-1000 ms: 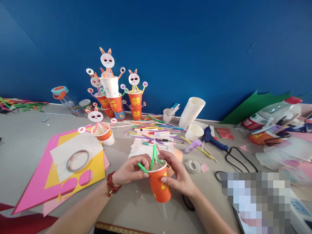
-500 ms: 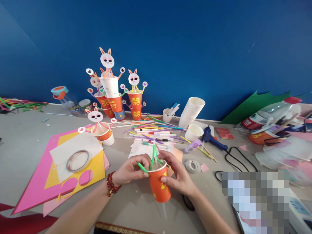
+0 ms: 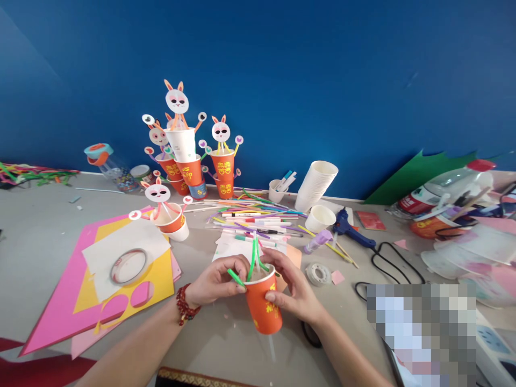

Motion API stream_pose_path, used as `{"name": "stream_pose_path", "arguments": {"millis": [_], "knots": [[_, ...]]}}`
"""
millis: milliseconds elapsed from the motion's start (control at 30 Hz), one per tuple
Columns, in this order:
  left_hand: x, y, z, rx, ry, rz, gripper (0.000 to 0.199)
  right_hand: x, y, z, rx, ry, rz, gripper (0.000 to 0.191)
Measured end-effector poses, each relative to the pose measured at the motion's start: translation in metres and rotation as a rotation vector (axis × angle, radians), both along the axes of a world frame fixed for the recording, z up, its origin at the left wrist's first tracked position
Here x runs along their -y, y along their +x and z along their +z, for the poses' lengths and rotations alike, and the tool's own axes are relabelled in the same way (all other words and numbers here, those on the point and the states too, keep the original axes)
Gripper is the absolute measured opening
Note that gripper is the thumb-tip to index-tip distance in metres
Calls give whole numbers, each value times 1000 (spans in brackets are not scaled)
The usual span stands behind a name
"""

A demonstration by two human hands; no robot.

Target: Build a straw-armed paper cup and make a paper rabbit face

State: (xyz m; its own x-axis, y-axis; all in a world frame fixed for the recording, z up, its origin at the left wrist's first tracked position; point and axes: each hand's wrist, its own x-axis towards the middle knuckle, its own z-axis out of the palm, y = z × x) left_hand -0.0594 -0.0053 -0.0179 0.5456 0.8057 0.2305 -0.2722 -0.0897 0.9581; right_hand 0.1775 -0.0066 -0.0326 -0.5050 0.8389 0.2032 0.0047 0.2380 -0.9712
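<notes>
An orange-red paper cup (image 3: 262,309) with yellow characters is held up, slightly tilted, over the table's near part. My right hand (image 3: 292,285) wraps round its right side, thumb on the front. Green pipe cleaners (image 3: 253,255) rise from inside the cup beside a pale straw or stick, part of which shows below the base. At the left rim, my left hand (image 3: 228,277) pinches a green pipe cleaner whose end bends outward over the edge. The fingertips behind the rim are partly hidden. A red bead bracelet (image 3: 186,305) is on my left wrist.
Finished rabbit-faced cups (image 3: 223,166) stand at the back left. Coloured paper (image 3: 60,290) carries a tape roll (image 3: 129,266) at left. Pens and pipe cleaners (image 3: 258,215) lie behind the held cup. A blue glue gun (image 3: 355,232) with a trailing cable and stacked white cups (image 3: 316,185) are right.
</notes>
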Motion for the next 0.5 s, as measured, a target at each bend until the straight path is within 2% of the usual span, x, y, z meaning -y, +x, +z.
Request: {"name": "stream_pose_path", "arguments": {"millis": [500], "knots": [[1,1,-4,27,-12,8,19,0,1,-2,5,14,-12,75]]}}
